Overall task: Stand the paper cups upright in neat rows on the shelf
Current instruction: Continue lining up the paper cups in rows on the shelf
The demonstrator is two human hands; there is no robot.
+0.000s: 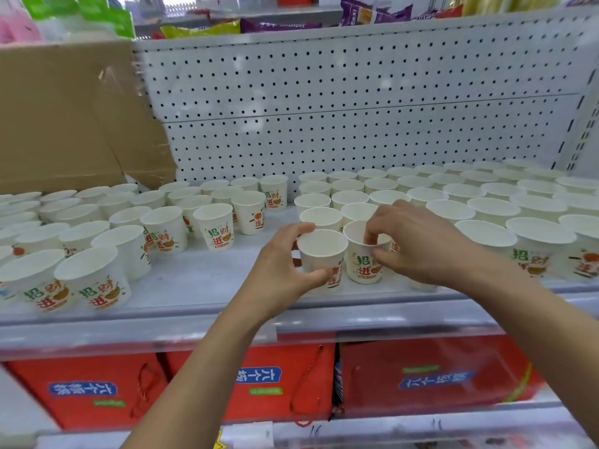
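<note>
Currently your left hand (278,270) grips a white paper cup with red and green print (321,249) near the front edge of the grey metal shelf (201,280). The thumb lies on the near wall and the fingers curl round to the far rim. Your right hand (418,244) pinches the rim of a second printed white paper cup (360,265) just beside the first, with fingertips inside the mouth and the thumb on the outer wall. Both cups stand upright, mouths up. Whether their walls touch cannot be told.

Assessment: you hold the pair at the left end of the block of upright white cups (492,209), which runs in fairly even rows back to the perforated grey back panel (324,108) and toward the shelf's right edge. You appear to be closing them up to extend that block's front row.

A bare strip of shelf separates them from the looser group of white cups (163,228) toward the left edge. Its rows wander, and a brown cardboard box (64,118) leans at the back left corner. That group likely needs straightening. Red cartons (259,380) sit on the shelf below.
</note>
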